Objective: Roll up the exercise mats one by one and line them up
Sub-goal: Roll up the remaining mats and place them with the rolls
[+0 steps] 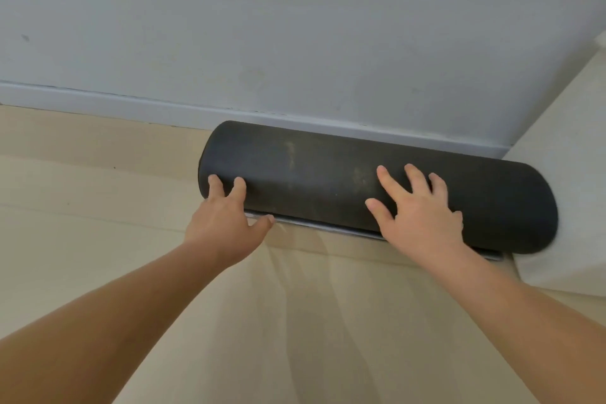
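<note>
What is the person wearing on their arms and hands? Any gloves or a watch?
Nothing that shows. The left hand and right hand have no gloves or rings. The left forearm and right forearm are bare too: no sleeves, watch or bracelet in view.

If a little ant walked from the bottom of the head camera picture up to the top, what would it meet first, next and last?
First the pale floor → left hand and right hand, resting on the roll's near side → rolled black exercise mat → grey baseboard → grey wall.
</note>
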Tool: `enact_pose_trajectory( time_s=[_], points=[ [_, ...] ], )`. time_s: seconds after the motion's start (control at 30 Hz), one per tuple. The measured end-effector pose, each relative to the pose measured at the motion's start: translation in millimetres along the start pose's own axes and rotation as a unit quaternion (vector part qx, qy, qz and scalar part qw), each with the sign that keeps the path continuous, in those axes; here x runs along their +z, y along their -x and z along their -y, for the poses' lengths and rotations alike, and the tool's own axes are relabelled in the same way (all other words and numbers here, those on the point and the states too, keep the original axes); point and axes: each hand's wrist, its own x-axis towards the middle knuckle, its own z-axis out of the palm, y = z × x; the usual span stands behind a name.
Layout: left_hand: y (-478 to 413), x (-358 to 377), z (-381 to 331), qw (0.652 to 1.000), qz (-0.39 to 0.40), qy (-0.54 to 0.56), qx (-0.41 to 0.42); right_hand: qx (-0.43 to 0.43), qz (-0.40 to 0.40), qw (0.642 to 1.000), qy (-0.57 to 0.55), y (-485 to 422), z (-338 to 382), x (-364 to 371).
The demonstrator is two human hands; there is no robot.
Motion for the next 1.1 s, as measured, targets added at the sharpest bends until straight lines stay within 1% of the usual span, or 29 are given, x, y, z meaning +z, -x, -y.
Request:
enact_pose_trajectory(
  time_s=[0.07,0.13,0.2,0.23,0.37,0.47,0.57,0.67,0.77,0.87,0.93,1.0,1.1],
  points=[
    [5.0,-0.3,-1.5,1.0,-0.012,0.019,0.014,0.035,-0.02,0.997,-0.06,5.4,-11.9,-5.3],
    [6.1,-2.7,-4.8,0.999,-0.013,0.039,0.018,0.067,-0.022,0.993,-0.095,7.4,-16.5,-5.7],
    [5.0,-5.0,-11.1,0.999,0.012,0.032,-0.003,0.082,-0.01,0.991,-0.107,10.1,-13.2,0.1],
    [5.8,-4.3,-14.0,0.999,0.028,0.028,-0.017,0.086,-0.02,0.988,-0.126,12.8,-10.0,5.6],
    [19.0,1.2,-22.0,0.995,0.068,0.056,-0.043,0.086,-0.132,0.968,-0.196,30.3,-6.9,42.7],
    [25.8,6.9,-19.6,0.993,0.075,0.079,-0.052,0.081,-0.163,0.962,-0.205,38.5,-7.3,68.8],
    [30.2,14.2,-18.4,0.99,0.087,0.1,-0.046,0.054,-0.185,0.955,-0.226,25.2,-11.2,78.3],
    [19.4,13.8,-21.9,0.985,0.115,0.126,-0.04,0.04,-0.156,0.96,-0.227,-5.9,-18.7,60.2],
    [-17.6,-3.8,-20.2,0.971,0.143,0.186,-0.041,0.059,-0.12,0.963,-0.235,-32.8,-10.5,37.9],
    [-45.9,-25.2,-15.3,0.971,0.158,0.178,-0.037,0.084,-0.112,0.963,-0.231,-50.9,-0.8,27.7],
    [-43.5,-27.7,-11.8,0.972,0.148,0.182,-0.031,0.094,-0.102,0.965,-0.224,-55.1,1.7,23.6],
    [-28.6,-19.6,-6.5,0.978,0.121,0.166,-0.021,0.1,-0.102,0.966,-0.215,-54.1,2.5,24.6],
    [0.1,-1.1,-2.7,0.979,0.089,0.179,-0.034,0.101,-0.101,0.973,-0.182,-50.1,1.2,29.4]
  ],
)
